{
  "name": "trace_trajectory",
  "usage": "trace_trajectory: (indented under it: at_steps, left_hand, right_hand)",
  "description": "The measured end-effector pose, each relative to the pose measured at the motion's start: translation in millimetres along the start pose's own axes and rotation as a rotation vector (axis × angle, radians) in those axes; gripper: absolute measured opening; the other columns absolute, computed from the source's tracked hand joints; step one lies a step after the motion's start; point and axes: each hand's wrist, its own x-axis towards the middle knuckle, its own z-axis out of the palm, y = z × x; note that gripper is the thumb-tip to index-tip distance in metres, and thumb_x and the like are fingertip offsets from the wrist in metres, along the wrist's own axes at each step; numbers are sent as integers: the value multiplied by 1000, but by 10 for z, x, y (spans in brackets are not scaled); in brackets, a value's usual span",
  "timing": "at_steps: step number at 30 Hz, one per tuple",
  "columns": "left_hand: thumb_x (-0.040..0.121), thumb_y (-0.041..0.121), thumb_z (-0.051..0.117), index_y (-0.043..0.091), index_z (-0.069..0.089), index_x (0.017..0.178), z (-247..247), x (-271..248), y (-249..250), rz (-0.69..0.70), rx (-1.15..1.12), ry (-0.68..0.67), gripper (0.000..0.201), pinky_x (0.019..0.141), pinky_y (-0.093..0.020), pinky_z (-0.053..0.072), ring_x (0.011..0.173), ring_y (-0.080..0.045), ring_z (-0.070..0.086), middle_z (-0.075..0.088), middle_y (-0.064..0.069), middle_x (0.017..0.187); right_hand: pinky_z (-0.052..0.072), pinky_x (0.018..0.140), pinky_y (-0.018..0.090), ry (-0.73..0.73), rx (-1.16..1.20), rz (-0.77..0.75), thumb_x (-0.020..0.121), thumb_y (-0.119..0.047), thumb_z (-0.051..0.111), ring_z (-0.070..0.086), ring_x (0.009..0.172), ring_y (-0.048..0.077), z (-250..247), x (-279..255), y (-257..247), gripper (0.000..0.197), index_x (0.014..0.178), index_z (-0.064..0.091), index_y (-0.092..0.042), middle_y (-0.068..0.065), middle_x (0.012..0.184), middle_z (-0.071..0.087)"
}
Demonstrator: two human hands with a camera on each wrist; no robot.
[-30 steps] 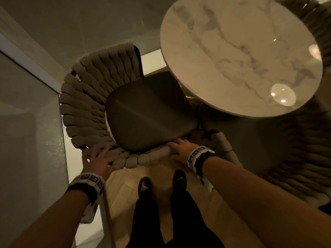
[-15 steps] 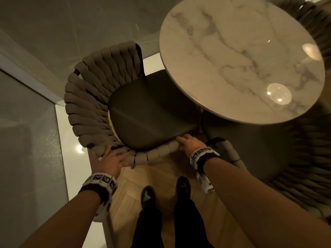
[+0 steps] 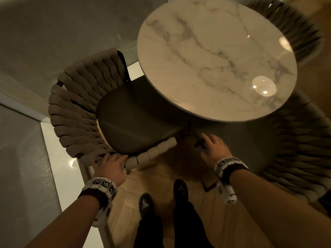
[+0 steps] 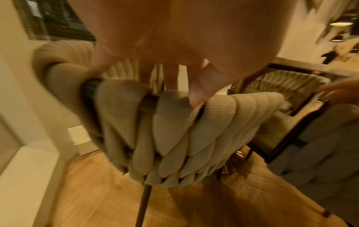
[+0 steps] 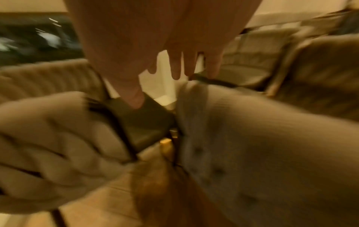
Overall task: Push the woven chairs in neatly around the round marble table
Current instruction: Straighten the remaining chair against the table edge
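The round marble table (image 3: 215,59) stands ahead of me. On its left the woven chair (image 3: 77,104) has its dark seat (image 3: 136,122) partly under the tabletop. My left hand (image 3: 111,163) grips that chair's woven rim (image 4: 174,115), thumb on the near side and fingers over the far side. My right hand (image 3: 211,145) is open with straight, spread fingers (image 5: 174,72) over the dark front end of a second woven chair (image 3: 304,140) on the right. The blur hides whether it touches.
A third woven chair (image 3: 295,24) sits behind the table at the upper right. A grey wall panel (image 3: 21,158) runs close along the left. My black shoes (image 3: 146,203) stand on the wooden floor (image 3: 125,194) between the two near chairs.
My right hand has let go of the left chair's rim and moved right to the second chair. The left hand stays on the rim, and the seat sits a little further under the table.
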Motion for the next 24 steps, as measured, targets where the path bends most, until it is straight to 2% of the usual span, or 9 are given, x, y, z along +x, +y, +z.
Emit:
trace_trajectory:
  at_steps: [3,5,7,9,12,16,20,24]
  left_hand:
    - [82,47,47,48,23,143,-17,80,198,102,-9,-52,66,108,-55,34,129,-22,45,48,10,142]
    - [85,40,50,47,13,145,-20,148,341,141,18,-136,71,99,-51,44,117,-23,53,50,6,137]
    - [89,26,51,46,10,146,-32,191,460,148,49,-172,73,93,-49,49,110,-24,56,50,3,134]
    - [90,21,49,43,14,147,-55,221,529,149,37,-177,70,93,-48,50,109,-26,56,51,0,132]
    - [91,16,48,37,22,148,-78,249,558,159,17,-197,66,95,-44,49,113,-28,56,54,-6,133]
    - [91,13,47,39,28,146,-91,279,556,152,-4,-159,63,95,-43,50,110,-27,59,60,-5,130]
    - [91,14,48,39,22,149,-110,303,551,179,44,-183,68,97,-44,49,112,-27,59,59,-5,130]
    - [88,15,57,39,15,150,-108,264,624,113,132,-214,78,98,-47,49,118,-30,55,53,-6,136]
  right_hand:
    - [39,106,46,-174,9,199,81,-57,57,36,134,32,53,-482,665,86,149,10,-35,8,149,32]
    - [45,100,42,-313,5,292,86,-56,55,48,124,29,155,-741,967,79,148,12,-36,8,143,42]
    - [48,94,38,-340,42,336,90,-52,51,54,117,26,258,-862,1090,70,147,14,-38,6,138,49]
    - [49,90,36,-304,53,347,94,-46,49,55,116,26,293,-853,1057,65,148,14,-36,6,139,48]
    - [50,91,39,-268,58,353,95,-36,49,54,118,27,285,-815,970,62,148,16,-34,5,144,43]
    - [49,90,38,-269,64,352,96,-34,47,53,119,26,256,-822,958,63,149,13,-35,3,148,39]
    - [52,91,37,-236,95,349,97,-32,47,53,118,25,261,-860,913,62,149,14,-33,3,148,38]
    - [47,95,37,-319,22,295,93,-43,52,52,120,26,119,-866,955,67,149,16,-32,5,142,46]
